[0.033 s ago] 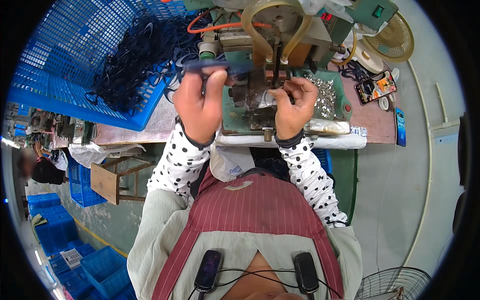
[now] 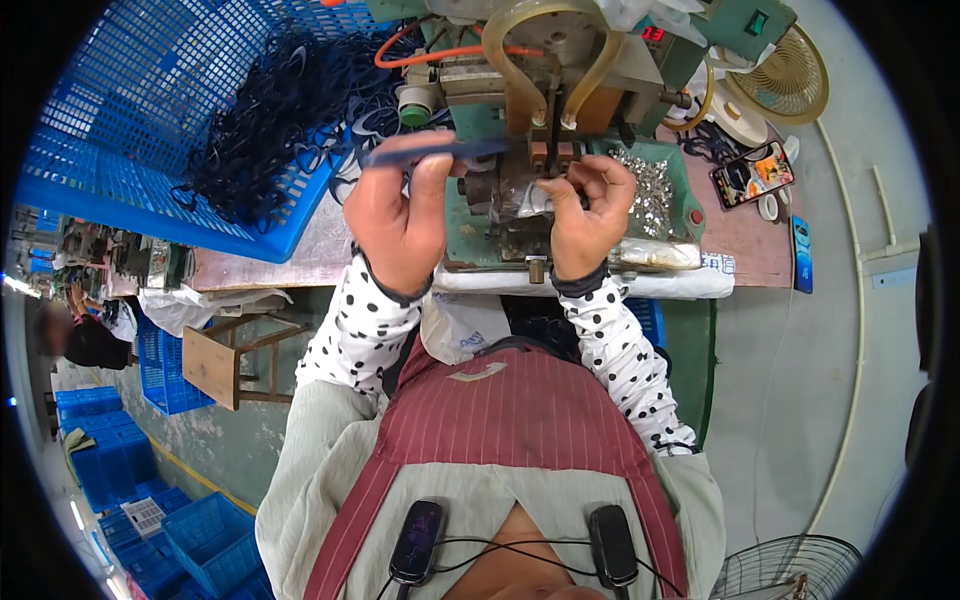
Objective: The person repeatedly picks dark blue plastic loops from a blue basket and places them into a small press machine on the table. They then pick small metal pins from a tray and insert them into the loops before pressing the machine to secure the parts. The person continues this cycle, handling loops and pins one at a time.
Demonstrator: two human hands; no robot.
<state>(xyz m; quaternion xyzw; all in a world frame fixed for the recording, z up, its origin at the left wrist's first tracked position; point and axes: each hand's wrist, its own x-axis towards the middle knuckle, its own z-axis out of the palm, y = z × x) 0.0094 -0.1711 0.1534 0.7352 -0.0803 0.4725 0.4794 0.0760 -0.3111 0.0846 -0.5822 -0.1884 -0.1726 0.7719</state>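
Note:
My left hand (image 2: 398, 220) is closed in a pinch between thumb and fingers, left of the bench machine (image 2: 510, 75). It grips a dark blue strap (image 2: 480, 148), smeared by motion, which reaches rightward to the machine's working point. At that point my right hand (image 2: 592, 215) is closed, thumb and index finger together near the strap's far end. Whatever sits in those fingertips is too small to make out. Just right of this hand, small silvery metal pieces (image 2: 648, 190) lie heaped in a green tray (image 2: 680, 172).
A blue basket (image 2: 290, 240) holding tangled dark straps (image 2: 250, 150) stands on the left. A phone (image 2: 752, 175) and dark straps lie on the table's right side, near a round fan (image 2: 790, 75). Behind on the left are a wooden stool (image 2: 210, 367) and blue crates (image 2: 210, 540).
My left hand has shifted very slightly left. The strap has dropped a little, uncovering more of the green knob behind it. My right hand stays in place.

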